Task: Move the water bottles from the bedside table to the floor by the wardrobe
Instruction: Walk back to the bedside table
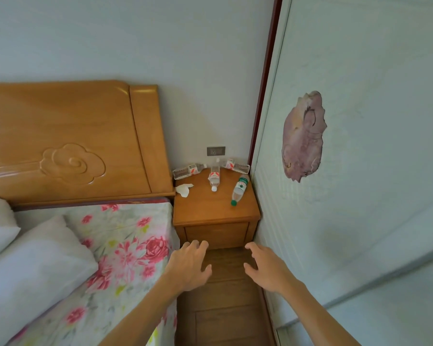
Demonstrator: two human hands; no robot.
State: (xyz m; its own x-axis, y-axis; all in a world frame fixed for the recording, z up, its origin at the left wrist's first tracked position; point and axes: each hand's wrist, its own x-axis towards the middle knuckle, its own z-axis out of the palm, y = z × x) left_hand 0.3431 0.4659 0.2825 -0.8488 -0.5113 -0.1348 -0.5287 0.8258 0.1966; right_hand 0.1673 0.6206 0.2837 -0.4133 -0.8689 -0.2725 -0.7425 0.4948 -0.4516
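Several clear water bottles lie on the wooden bedside table. A red-labelled bottle lies at the back left, another red-labelled bottle in the middle, a third at the back right. A green-capped bottle lies nearest the wardrobe door. My left hand and my right hand are both stretched out in front of the table, fingers spread and relaxed, holding nothing. Both hands are well short of the bottles.
A crumpled white tissue lies on the table's left side. The bed with floral sheet and white pillows runs along the left, under a wooden headboard. A narrow strip of wooden floor runs between bed and wardrobe. A wall socket sits above the table.
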